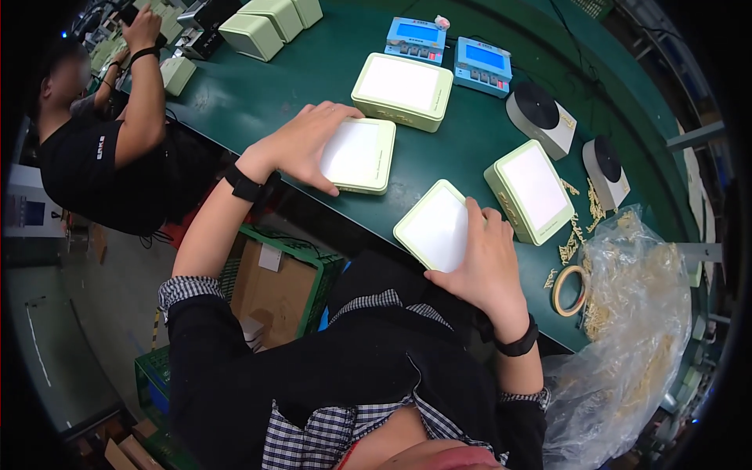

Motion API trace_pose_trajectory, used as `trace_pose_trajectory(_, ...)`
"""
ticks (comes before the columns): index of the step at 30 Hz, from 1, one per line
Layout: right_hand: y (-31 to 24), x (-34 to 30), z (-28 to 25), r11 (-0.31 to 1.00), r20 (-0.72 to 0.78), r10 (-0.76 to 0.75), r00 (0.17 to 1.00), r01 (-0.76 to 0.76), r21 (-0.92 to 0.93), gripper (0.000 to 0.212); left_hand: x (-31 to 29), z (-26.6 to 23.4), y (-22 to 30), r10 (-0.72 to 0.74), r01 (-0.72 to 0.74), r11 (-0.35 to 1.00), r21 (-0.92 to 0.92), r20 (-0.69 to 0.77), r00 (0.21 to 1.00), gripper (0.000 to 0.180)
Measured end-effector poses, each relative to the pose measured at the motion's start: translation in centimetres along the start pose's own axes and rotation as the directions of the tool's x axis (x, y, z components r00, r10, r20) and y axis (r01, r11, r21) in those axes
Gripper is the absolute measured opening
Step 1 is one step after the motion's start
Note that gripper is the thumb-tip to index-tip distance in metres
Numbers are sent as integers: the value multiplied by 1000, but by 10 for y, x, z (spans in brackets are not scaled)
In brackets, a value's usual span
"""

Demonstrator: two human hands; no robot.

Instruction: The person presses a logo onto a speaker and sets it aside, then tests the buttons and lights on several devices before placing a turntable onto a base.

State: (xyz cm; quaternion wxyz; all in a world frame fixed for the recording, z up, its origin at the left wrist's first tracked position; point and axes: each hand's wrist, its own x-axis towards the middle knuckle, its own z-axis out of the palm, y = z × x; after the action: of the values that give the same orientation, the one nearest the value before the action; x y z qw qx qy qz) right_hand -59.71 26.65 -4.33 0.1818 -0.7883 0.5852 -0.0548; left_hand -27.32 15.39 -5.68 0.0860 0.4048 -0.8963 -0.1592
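Note:
My left hand (301,146) spans a pale green box (359,157) with rounded corners and a white top panel. Its fingers lie along the far side and the thumb along the near side. Close to the table's front edge, my right hand (492,262) grips a similar pale green box (432,223), thumb at the near corner and fingers at the right side. That box sits turned at an angle, and the hand covers part of its panel. Two more such boxes stand close by: one box (401,84) beyond my left hand, another box (530,193) right of my right hand.
Behind the boxes are two blue devices with screens (415,33) (482,64). White units with black discs (539,110) (605,163) stand at right, near loose beige pieces (576,235), a tape roll (569,291) and a plastic bag (638,313). A co-worker (102,149) is at left, a green crate (316,294) below.

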Motion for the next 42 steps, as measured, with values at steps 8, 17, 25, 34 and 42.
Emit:
trace_pose_trajectory(8,14,13,-4,993,-29,-48,998,51,105,103,1,5,19,52,-47,995,-88,59,997,103)
trace_pose_trajectory(17,27,39,0,974,-108,-128,986,146,172,101,4,7,21,52,-48,997,-69,60,997,104)
trace_pose_trajectory(25,29,41,2,971,-93,-139,986,154,185,102,3,7,22,12,-7,998,-69,76,997,104)
trace_pose_trajectory(34,29,40,3,973,-104,-131,986,148,179,101,4,7,22,2,4,997,-73,83,997,105)
trace_pose_trajectory(42,27,40,2,971,-76,-122,990,135,195,101,2,6,22,0,7,997,-76,97,995,108)
